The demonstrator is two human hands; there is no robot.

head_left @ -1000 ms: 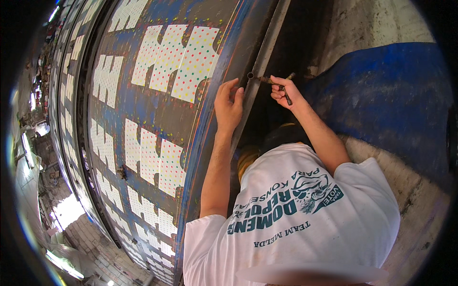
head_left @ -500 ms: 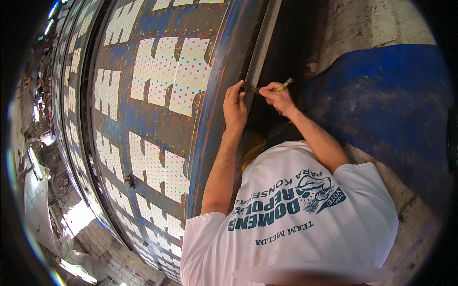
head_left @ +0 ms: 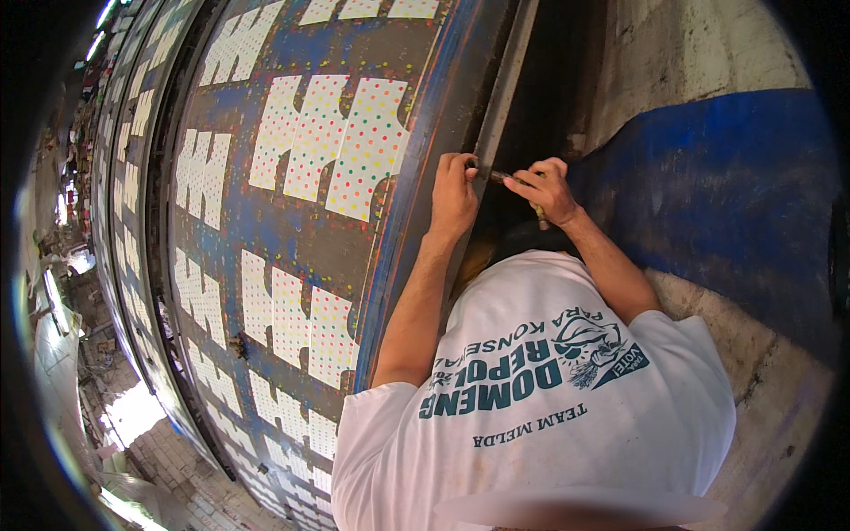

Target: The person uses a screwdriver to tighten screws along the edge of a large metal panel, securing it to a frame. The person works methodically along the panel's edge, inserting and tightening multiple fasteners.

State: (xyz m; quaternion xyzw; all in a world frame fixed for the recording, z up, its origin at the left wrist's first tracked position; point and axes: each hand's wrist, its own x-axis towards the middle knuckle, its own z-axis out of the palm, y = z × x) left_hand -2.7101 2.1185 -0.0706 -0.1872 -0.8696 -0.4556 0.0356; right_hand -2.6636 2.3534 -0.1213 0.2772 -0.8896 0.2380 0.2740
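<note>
While I look down through the head camera, a long table (head_left: 345,243) fills the left half of my view, its dark grey top stained blue and specked with paint. One metal rail (head_left: 498,111) runs along its right side. Past a dark gap lies a pale, stained surface (head_left: 682,44), with one blue sheet (head_left: 717,186) spread over it. To the far left I make out a second table (head_left: 133,230), also bearing white shapes, and below it a grey floor (head_left: 173,456) with a bright patch of light.

Counting, I get three dotted white pieces (head_left: 365,155) in the biggest group and three more (head_left: 329,336) in the group just below; the farther ones are too small to number. I see two hands and one white shirt (head_left: 567,425) with green print. The right hand (head_left: 549,192) pinches one thin, dark tool (head_left: 498,177), which lies between the hands beside the rail. The left hand (head_left: 454,196) is at its other end, fingers bent; I cannot tell whether they grip it. One yellowish stub (head_left: 541,217) sticks out below the right hand.
</note>
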